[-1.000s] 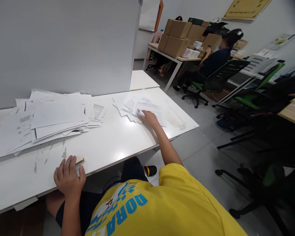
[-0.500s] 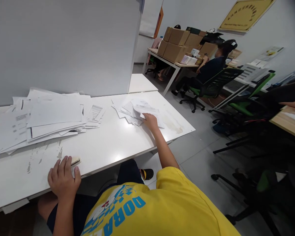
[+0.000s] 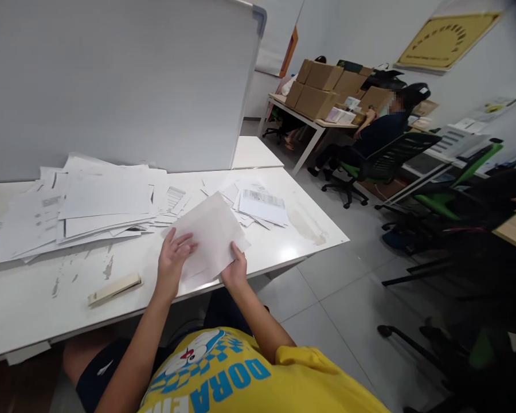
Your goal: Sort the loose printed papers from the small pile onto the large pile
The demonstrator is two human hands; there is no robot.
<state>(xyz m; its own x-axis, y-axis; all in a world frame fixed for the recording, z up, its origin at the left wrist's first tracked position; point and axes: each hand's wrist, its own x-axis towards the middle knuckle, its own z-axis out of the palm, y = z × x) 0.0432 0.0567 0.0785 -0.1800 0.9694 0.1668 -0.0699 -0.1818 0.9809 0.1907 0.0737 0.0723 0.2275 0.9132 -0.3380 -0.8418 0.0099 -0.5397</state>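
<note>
A pale sheet of paper (image 3: 212, 235) is held up over the front of the white table, tilted and nearly blank on the side I see. My right hand (image 3: 235, 268) grips its lower right part, thumb on top and fingers behind. At its left edge is my left hand (image 3: 174, 258), fingers apart and against or just over the sheet. A cream stapler (image 3: 115, 289) lies to the left near the table's front edge. Behind the held sheet sits a small pile of printed papers (image 3: 264, 207). A larger, uneven stack of papers (image 3: 105, 201) spreads across the left side.
A large whiteboard panel (image 3: 112, 86) stands along the back of the white table (image 3: 155, 275). Farther off, cardboard boxes (image 3: 316, 103) are piled on another desk. A person (image 3: 380, 129) sits there in an office chair (image 3: 406, 149). More chairs stand at right.
My right hand has lifted a sheet from the small pile and brought it toward me. My left hand has left the stapler and moved right to the sheet. The view has shifted slightly.
</note>
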